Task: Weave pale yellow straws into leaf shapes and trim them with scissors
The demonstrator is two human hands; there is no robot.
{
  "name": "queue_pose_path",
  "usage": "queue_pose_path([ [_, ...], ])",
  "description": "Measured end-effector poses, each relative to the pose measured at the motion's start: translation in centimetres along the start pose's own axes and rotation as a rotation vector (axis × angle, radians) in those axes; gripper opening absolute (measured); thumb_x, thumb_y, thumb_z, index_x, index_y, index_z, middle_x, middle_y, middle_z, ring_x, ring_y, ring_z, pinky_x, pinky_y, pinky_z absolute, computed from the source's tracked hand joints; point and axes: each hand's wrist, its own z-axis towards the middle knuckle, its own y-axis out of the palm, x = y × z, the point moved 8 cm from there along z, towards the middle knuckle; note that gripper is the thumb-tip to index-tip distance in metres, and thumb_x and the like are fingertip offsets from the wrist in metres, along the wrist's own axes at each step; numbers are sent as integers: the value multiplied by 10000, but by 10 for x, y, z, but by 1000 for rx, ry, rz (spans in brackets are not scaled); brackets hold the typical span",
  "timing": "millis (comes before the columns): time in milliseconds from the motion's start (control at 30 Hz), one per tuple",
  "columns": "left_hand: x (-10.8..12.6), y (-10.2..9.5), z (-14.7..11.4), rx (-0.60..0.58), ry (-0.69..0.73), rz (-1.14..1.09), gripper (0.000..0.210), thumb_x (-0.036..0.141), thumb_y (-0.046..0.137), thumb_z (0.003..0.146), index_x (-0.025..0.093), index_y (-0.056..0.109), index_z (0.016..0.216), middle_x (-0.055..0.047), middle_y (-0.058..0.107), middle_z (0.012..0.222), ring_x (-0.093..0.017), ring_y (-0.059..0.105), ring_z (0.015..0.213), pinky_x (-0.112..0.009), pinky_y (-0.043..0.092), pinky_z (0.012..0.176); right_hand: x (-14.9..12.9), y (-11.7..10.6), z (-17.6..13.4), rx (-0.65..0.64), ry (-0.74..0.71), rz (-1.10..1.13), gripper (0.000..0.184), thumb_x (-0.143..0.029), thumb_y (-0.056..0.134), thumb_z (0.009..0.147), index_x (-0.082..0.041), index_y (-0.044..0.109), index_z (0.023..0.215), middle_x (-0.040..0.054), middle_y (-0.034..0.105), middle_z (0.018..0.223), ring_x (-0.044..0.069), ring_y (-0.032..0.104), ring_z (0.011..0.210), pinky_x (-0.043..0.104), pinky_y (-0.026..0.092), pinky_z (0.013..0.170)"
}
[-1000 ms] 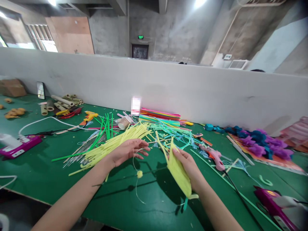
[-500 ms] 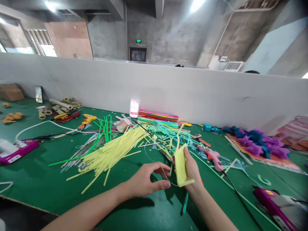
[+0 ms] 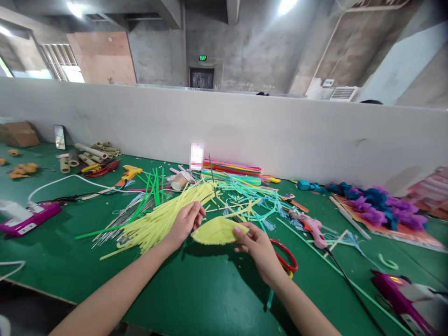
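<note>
Green tabletop (image 3: 206, 298), fuzzy leaf shape (image 3: 215, 232), pinched by right hand (image 3: 259, 254)

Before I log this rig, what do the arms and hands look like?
Left hand and right hand: bare, no gloves. Forearms uncovered, no sleeves in frame. No watch, bracelet, cables or markings that I can make out.

Bare green table (image 3: 213, 298) I could cross toward the near edge, yellow leaf shape (image 3: 215, 232) blocking the gap between left hand (image 3: 187, 221) and right hand (image 3: 259, 252), yellow stem heap (image 3: 154, 226) obstructing leftward, red loop handle (image 3: 289, 254) crowding my right wrist, white partition (image 3: 224, 116) along the far edge.
</note>
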Motion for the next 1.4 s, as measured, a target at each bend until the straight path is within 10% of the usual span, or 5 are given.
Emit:
queue_pose_path([
  [633, -19, 17, -5, -140, -267, -358, 398, 516, 692, 730, 148, 718, 879, -70, 712, 862, -168, 641, 758, -234, 471, 655, -6, -3, -1, 26, -55, 152, 297, -389, 767, 713, -186, 638, 886, 9, 715, 817, 152, 684, 744, 266, 590, 719],
  [800, 9, 26, -10, -342, -57, -556, 830, 828, 491, 599, 155, 677, 1047, -143, 693, 1012, -272, 648, 904, -317, 498, 695, -17, -15, -2, 146, -135, 366, 303, -338, 802, 687, -198, 626, 889, -25, 704, 770, 103, 674, 681, 206, 585, 686],
  [933, 15, 50, -27, -577, 15, -333, 792, 559, 804, 540, 196, 597, 1213, -145, 610, 1229, -325, 563, 1120, -354, 471, 837, -17, -10, -2, 164, -166, 385, 304, -335, 794, 697, -207, 602, 895, -31, 705, 799, 112, 678, 699, 219, 583, 686],
  [1200, -25, 42, -19, -137, -219, -416, 386, 436, 692, 757, 176, 668, 1041, -90, 688, 1126, -259, 640, 1020, -383, 484, 909, 3, 29, -4, -5, -130, 134, 299, -431, 727, 735, -210, 562, 851, 5, 680, 816, 187, 671, 756, 326, 585, 690],
  [1400, -24, 27, -13, -50, -238, -335, 413, 420, 736, 711, 192, 664, 1047, -70, 703, 1091, -247, 666, 924, -335, 549, 692, -14, -2, -1, 145, -199, 124, 404, -477, 672, 775, -238, 527, 1067, 63, 687, 1014, 204, 670, 810, 308, 576, 628],
])
